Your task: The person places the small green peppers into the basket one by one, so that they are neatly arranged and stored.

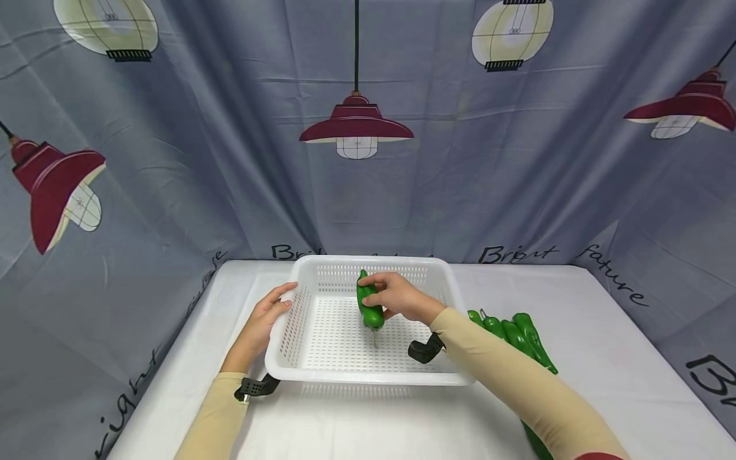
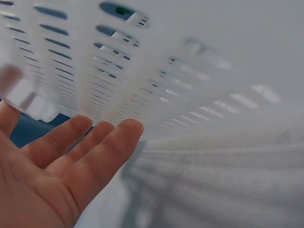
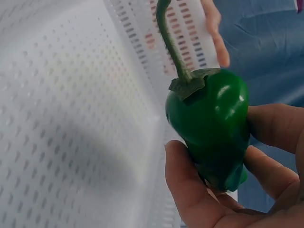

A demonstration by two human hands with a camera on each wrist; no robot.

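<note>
A glossy green pepper [image 1: 372,317] is held in my right hand [image 1: 399,297] above the white perforated plastic basket [image 1: 368,375]. In the right wrist view, thumb and fingers pinch the pepper [image 3: 213,114] around its body, and its long stem points away from the palm. At the basket's left side is my left hand [image 1: 260,327], its fingers against the rim. The left wrist view shows the fairly straight fingers [image 2: 102,161] of that hand at the slotted outer wall [image 2: 156,90]. Inside the basket, the visible floor is bare mesh.
Several more green peppers [image 1: 523,338] lie on the white-covered table [image 1: 345,421] to the right of the basket, partly hidden by my right forearm. Another green pepper [image 1: 536,441] shows below that forearm. A blue-grey curtain [image 1: 402,198] with printed lamps hangs behind and beside the table.
</note>
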